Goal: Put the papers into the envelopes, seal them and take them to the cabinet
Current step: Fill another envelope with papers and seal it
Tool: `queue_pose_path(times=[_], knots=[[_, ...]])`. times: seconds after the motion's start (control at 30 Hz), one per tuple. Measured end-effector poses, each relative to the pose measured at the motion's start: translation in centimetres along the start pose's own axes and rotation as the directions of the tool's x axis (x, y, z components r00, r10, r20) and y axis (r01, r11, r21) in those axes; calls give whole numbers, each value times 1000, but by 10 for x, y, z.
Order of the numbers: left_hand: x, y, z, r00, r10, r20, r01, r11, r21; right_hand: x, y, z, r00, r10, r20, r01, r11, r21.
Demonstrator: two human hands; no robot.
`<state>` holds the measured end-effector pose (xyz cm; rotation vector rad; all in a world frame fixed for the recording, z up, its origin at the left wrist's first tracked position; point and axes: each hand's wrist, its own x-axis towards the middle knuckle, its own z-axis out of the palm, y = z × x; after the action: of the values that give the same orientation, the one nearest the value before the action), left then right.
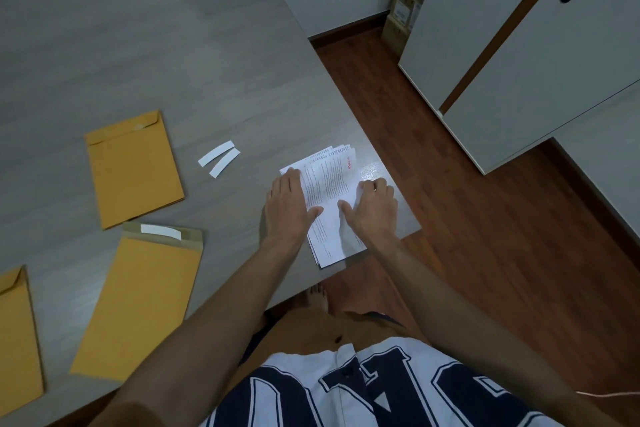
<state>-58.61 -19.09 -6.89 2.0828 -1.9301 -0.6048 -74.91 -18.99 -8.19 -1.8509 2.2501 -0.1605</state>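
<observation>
Papers [329,198] stacked at table [138,45] corner, near edge. Left hand [287,201] flat on stack's left side, right hand [375,203] fingers bent, pressing right side — likely squaring or folding sheets. Envelopes left of papers: open one [138,302] flap up for filling; another [133,168] beyond; peeled strips [220,159] between. Cabinet [540,55] right of papers.

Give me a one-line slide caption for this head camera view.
Both hands flatten a stack of printed papers beside three brown envelopes.

Printed white papers [329,184] fanned at table corner, three manila envelopes [133,168] flat leftward, one flap open
</observation>
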Motion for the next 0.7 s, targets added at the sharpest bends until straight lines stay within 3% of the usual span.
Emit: queue_pose_path(times=[0.2, 0.37, 0.5, 0.6, 0.7], knots=[[9, -5, -1, 998, -38, 40, 41, 997, -59, -1, 0, 1, 1000, 0, 0, 0, 1000, 8], [20, -11, 1, 993, -60, 97, 52, 995, 87, -3, 0, 1, 1000, -2, 1, 1, 1000, 11], [16, -16, 10, 988, 5, 155, -29, 987, 158, -4, -1, -1, 1000, -1, 2, 1, 1000, -1], [8, -13, 15, 995, 49, 89, -60, 990, 128, -5, -2, -2, 1000, 0, 8, 0, 1000, 1], [2, -8, 14, 997, 83, -1, -83, 997, -5, -5, -2, -3, 1000, 1, 19, -1, 1000, -6]])
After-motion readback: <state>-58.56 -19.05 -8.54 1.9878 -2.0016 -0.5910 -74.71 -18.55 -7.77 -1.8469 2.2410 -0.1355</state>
